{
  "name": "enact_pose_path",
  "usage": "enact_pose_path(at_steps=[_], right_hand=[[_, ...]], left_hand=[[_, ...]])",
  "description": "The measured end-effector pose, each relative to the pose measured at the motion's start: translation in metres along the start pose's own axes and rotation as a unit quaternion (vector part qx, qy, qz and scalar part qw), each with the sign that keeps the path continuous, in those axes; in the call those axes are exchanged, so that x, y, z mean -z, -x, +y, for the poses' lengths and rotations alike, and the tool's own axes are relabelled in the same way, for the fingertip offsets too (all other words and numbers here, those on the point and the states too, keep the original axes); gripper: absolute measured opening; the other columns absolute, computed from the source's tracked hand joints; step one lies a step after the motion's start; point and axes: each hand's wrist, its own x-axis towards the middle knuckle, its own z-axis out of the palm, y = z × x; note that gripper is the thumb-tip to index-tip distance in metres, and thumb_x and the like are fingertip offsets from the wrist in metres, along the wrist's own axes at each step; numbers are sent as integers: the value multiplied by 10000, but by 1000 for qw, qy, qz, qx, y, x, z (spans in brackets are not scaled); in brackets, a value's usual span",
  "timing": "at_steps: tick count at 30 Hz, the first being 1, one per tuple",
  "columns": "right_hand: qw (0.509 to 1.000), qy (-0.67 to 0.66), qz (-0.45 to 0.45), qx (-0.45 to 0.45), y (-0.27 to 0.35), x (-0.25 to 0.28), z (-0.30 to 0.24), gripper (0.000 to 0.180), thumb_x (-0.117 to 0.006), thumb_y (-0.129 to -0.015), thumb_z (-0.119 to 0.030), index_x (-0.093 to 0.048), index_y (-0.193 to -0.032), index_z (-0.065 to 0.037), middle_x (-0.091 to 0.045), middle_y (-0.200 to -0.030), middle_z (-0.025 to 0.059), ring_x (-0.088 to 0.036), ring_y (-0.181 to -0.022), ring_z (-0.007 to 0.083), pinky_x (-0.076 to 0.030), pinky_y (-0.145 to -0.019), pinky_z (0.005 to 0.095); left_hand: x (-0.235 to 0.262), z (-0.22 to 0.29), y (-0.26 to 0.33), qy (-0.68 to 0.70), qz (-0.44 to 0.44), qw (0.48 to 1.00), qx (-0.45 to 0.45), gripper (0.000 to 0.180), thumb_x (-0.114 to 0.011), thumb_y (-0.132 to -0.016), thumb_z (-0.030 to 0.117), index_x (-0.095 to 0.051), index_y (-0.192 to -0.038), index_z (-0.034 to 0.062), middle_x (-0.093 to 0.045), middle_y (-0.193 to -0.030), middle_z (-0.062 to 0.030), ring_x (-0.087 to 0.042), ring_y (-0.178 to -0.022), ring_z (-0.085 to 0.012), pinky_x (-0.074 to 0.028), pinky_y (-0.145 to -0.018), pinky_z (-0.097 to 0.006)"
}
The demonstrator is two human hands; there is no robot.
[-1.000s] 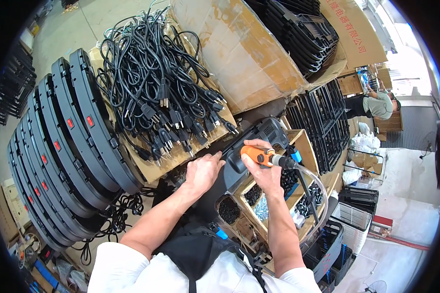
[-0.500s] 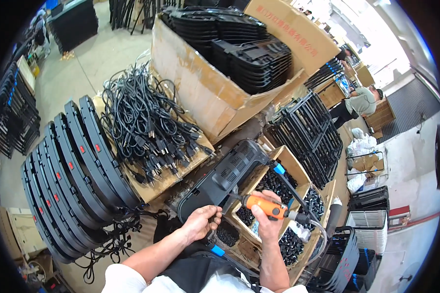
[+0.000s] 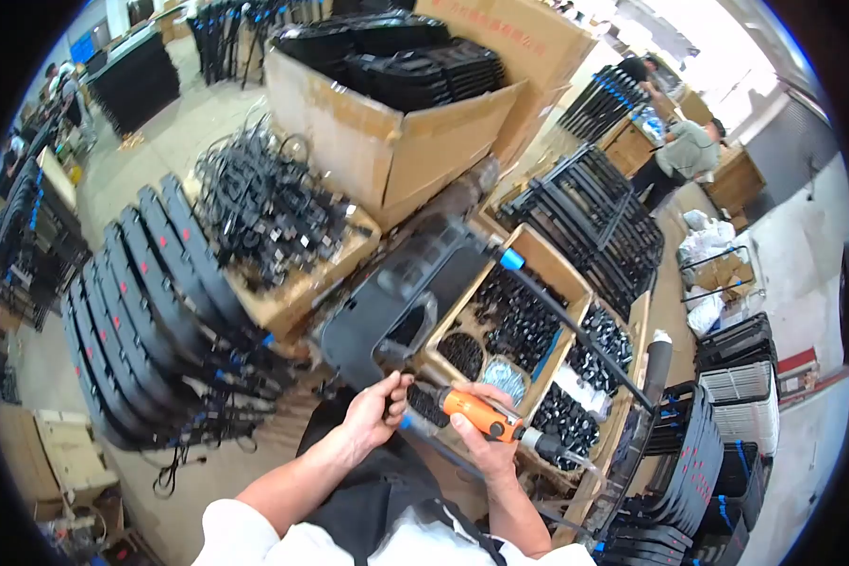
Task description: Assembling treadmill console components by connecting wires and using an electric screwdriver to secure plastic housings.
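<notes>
My right hand (image 3: pixel 486 441) is wrapped round an orange and black power screwdriver (image 3: pixel 481 415), its tip pointing left toward my left hand. My left hand (image 3: pixel 375 410) is closed, thumb and fingertips pressed together; whatever they pinch is too small to make out. Just beyond both hands lies a black plastic housing (image 3: pixel 358 316), with vents toward its far end and an opening near my fingers. A black metal tube with a blue collar (image 3: pixel 511 259) runs from beside the housing across the parts box.
A divided wooden box (image 3: pixel 528 373) holds screws and small black parts. Left of it, power cords (image 3: pixel 269 203) heap on cardboard, beside a row of curved black panels (image 3: pixel 141 292). A large carton (image 3: pixel 349 132) of black parts stands beyond; black frames (image 3: pixel 590 226) and a person (image 3: pixel 679 156) are at right.
The screwdriver has come left and nearer to me, its tip now close to my left hand. My left hand stays closed. The whole view has shifted and turned slightly.
</notes>
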Motion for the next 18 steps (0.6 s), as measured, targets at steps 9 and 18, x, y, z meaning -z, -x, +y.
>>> enact_pose_path(at_steps=[9, 18], right_hand=[[999, -7, -33, 22, 47, -20, 7, 530, -760, -915, 26, -511, -1382, -11, -647, -1367, 234, -633, -1306, 327, -517, -1123, 461], [999, 35, -11, 17, 53, -58, 5, 528, -747, -918, 29, -504, -1385, -18, -643, -1363, 217, -631, -1304, 320, -508, -1129, 462]], left_hand=[[4, -31, 27, 126, 30, 992, 10, 273, -544, -1134, 331, -611, -1176, 70, -524, -760, 38, -440, -579, -79, -327, -480, -233], [22, -19, 38, 143, 21, 988, 44, 289, -451, -1165, 297, -594, -1220, 52, -535, -809, 22, -464, -629, -84, -351, -511, -229]])
